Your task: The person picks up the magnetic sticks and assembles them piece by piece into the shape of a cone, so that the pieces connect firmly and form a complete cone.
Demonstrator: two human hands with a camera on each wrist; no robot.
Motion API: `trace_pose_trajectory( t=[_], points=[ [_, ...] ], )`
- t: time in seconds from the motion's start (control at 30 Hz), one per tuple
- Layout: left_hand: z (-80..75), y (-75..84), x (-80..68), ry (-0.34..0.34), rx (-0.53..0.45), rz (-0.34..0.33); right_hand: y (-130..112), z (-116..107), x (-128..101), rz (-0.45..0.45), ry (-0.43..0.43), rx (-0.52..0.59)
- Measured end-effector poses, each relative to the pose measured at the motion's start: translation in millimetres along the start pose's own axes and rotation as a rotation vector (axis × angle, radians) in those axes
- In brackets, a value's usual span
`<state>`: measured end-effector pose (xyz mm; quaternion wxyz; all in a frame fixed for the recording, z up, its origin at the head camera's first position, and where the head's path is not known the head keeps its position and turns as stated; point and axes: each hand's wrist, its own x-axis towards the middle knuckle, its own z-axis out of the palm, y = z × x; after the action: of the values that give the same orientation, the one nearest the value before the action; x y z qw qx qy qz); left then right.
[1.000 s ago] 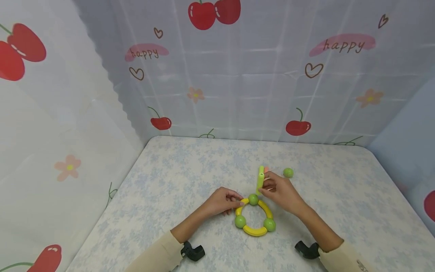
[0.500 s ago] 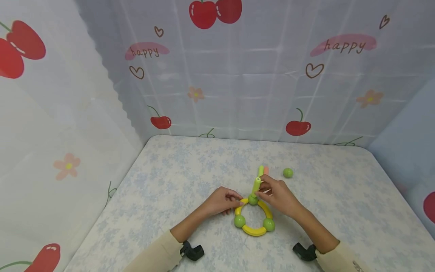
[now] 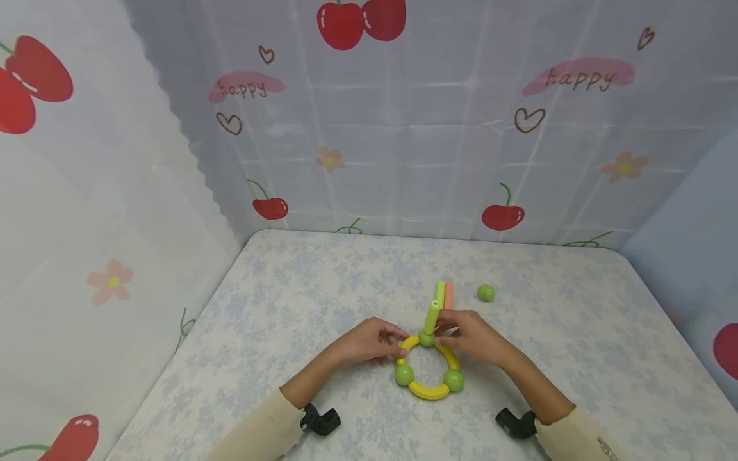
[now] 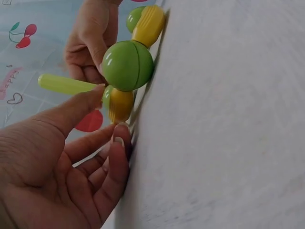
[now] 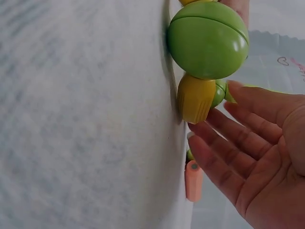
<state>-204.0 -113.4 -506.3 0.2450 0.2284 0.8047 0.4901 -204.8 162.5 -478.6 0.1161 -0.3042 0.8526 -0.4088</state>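
On the flowered table (image 3: 300, 301) lies a ring (image 3: 428, 389) of yellow curved pieces joined by three green balls. A light green stick (image 3: 432, 316) stands tilted on the far ball (image 3: 426, 339); the left wrist view shows this stick (image 4: 66, 84) jutting from behind the near ball (image 4: 127, 65). My left hand (image 3: 375, 342) pinches the ring's upper-left yellow piece (image 4: 119, 104) between thumb and fingertips. My right hand (image 3: 468, 337) reaches the far ball from the right, its fingers (image 5: 224, 143) almost straight beside the ball and the stick's base. Its thumb is hidden.
A second green stick (image 3: 441, 289) and an orange stick (image 3: 449, 295) lie side by side just beyond the ring, and the orange stick (image 5: 193, 180) also shows under my right fingers. A loose green ball (image 3: 486, 293) sits to their right. Cherry-print curtains (image 3: 403, 128) wall the table.
My right hand brought the green stick down from beside the ring and stood it on the far ball, then slid down to its base. The left hand stayed on the ring.
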Motion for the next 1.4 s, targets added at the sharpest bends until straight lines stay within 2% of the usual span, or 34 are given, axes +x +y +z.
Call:
trace_pose_trajectory(
  t=[0.07, 0.17, 0.43, 1.0, 1.13, 1.4],
  points=[
    [-1.4, 1.8, -2.0, -0.019, 0.026, 0.001, 2, -1, 0, -0.004, -0.031, 0.013],
    [-0.4, 3.2, -2.9, -0.012, 0.058, 0.007, 3, -3, 0, -0.006, -0.051, 0.017],
    [5.5, 8.1, 0.1, 0.035, 0.102, -0.016, 4, -7, 0, -0.005, -0.062, 0.004],
    [12.5, 11.6, 14.6, 0.012, 0.154, 0.029, 12, -9, -6, 0.009, -0.065, -0.020],
    [8.7, 13.6, 8.2, -0.025, 0.171, 0.013, 12, -9, -7, 0.005, -0.059, -0.019],
    [-0.2, 20.8, -12.1, -0.124, 0.345, 0.020, 14, -10, -7, 0.004, -0.048, -0.031]
  ],
)
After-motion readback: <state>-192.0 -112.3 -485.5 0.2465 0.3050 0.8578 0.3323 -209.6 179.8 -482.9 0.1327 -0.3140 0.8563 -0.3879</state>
